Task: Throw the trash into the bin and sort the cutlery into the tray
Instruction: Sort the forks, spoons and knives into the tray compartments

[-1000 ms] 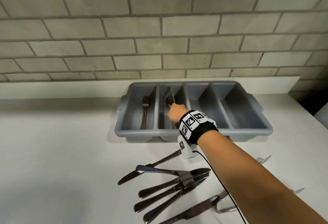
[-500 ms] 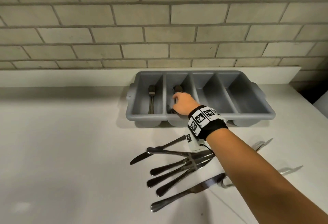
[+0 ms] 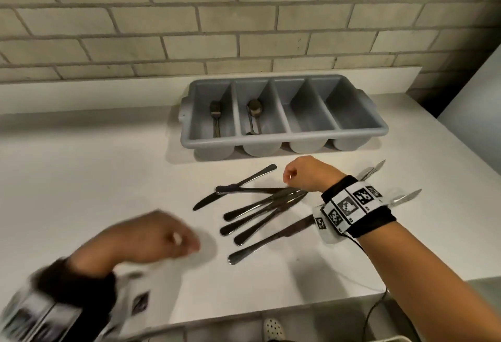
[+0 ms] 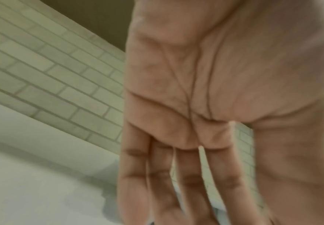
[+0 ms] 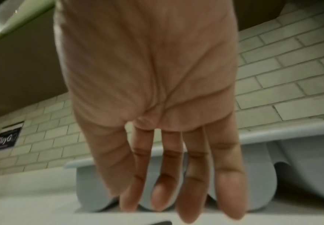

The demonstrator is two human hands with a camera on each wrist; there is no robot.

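A grey four-compartment tray (image 3: 284,139) stands at the back of the white counter. A fork (image 3: 216,118) lies in its leftmost compartment and a spoon (image 3: 254,113) in the second; the two right compartments hold nothing. Several knives (image 3: 260,208) lie fanned out in front of the tray. My right hand (image 3: 289,179) hovers over the pile's right end, its fingers (image 5: 178,190) hanging straight and holding nothing, with the tray (image 5: 284,167) just beyond. My left hand (image 3: 181,242), blurred, is over the counter left of the knives, and its fingers (image 4: 176,182) are relaxed and empty.
Two forks (image 3: 375,170) (image 3: 406,197) lie on the counter behind my right wrist. A brick wall (image 3: 244,21) backs the counter. The counter's front edge (image 3: 271,312) runs near the bottom, with a shoe (image 3: 273,328) below. A cable (image 3: 376,303) trails from my right wristband.
My right hand let go of the spoon in the second compartment and drew back out of the tray to above the knives. My left hand came into view at lower left.
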